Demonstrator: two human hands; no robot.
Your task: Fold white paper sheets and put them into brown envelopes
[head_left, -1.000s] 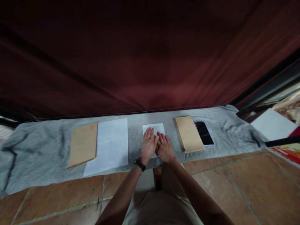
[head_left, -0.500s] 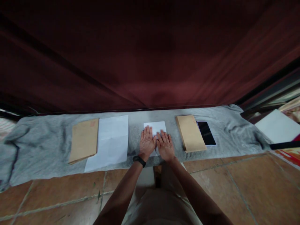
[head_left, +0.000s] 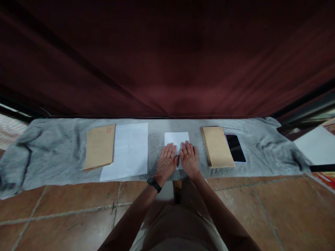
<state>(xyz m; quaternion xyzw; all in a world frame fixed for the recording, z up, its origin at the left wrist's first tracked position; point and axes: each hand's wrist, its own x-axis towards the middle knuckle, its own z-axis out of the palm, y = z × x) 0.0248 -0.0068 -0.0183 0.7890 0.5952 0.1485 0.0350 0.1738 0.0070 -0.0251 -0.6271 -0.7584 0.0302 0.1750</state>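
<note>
A small white folded paper (head_left: 176,137) lies on the grey cloth in front of me, its near part covered by my hands. Flat on its left side rests my left hand (head_left: 166,162), fingers stretched out and pointing away; a dark band circles that wrist. My right hand (head_left: 189,160) lies flat on the paper's right side with its fingers extended. Between the two hands a strip of the paper shows. To the left are larger white sheets (head_left: 132,150), and partly on them sits a stack of brown envelopes (head_left: 100,146). Another stack of brown envelopes (head_left: 218,146) lies right of my right hand.
A phone (head_left: 235,148) with a dark screen lies beside the right envelopes. The grey cloth (head_left: 62,150) covers a long narrow surface, with a dark red curtain (head_left: 167,69) behind it. Brown floor tiles (head_left: 78,202) lie in front. A white panel (head_left: 318,144) stands at far right.
My hands have moved slightly apart along the paper, so more of it shows between them. The whole view has shifted a little.
</note>
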